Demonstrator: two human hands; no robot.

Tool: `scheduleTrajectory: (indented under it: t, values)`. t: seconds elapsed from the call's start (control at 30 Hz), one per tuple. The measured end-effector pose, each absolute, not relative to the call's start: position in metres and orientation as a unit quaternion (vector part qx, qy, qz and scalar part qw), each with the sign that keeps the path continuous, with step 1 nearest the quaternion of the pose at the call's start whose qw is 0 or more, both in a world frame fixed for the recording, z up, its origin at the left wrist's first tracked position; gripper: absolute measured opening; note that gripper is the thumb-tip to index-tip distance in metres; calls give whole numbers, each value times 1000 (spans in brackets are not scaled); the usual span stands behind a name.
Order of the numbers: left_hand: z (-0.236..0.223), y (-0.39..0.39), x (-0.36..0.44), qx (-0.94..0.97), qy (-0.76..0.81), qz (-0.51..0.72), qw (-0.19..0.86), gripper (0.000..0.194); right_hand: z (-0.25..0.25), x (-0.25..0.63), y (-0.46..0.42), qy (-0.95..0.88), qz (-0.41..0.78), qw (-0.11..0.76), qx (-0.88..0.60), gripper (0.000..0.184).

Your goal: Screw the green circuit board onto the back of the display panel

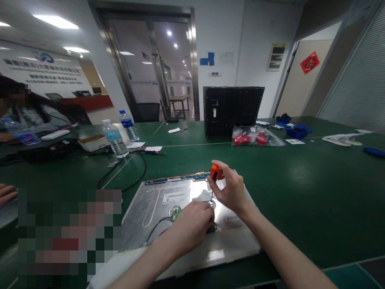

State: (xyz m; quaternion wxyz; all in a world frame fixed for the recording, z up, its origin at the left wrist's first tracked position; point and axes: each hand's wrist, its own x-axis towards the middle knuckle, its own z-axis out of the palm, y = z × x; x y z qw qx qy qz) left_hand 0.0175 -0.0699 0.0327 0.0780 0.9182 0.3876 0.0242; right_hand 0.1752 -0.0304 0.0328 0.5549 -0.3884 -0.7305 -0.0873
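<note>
A flat metal panel [156, 208], the back of a screen, lies on the green table [300, 180] in front of me. My right hand [230, 188] is closed round an orange-handled screwdriver [215, 172], held upright with its thin shaft pointing down at the panel's middle. My left hand [194, 222] rests on the panel just below the tip, fingers curled near a small green circuit board [177, 211] and a black cable [156, 230]; what they pinch is hidden.
Two water bottles [116, 138] and black cables stand at the left. A black monitor back [233, 110] and a bag of red parts [255, 136] sit further off, with blue trays [297, 130] at the right. Another person's hand [6, 192] shows at the left edge.
</note>
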Motion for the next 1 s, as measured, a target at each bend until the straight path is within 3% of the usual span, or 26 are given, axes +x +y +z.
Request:
scheduleTrajectory:
  t: [0.4, 1.0]
  values:
    - [56, -55, 30, 919, 382, -97, 20, 20, 35, 176, -31, -736, -88, 557, -375, 33]
    - [39, -54, 19, 916, 385, -24, 111, 16, 34, 176, -30, -737, -101, 552, -376, 33]
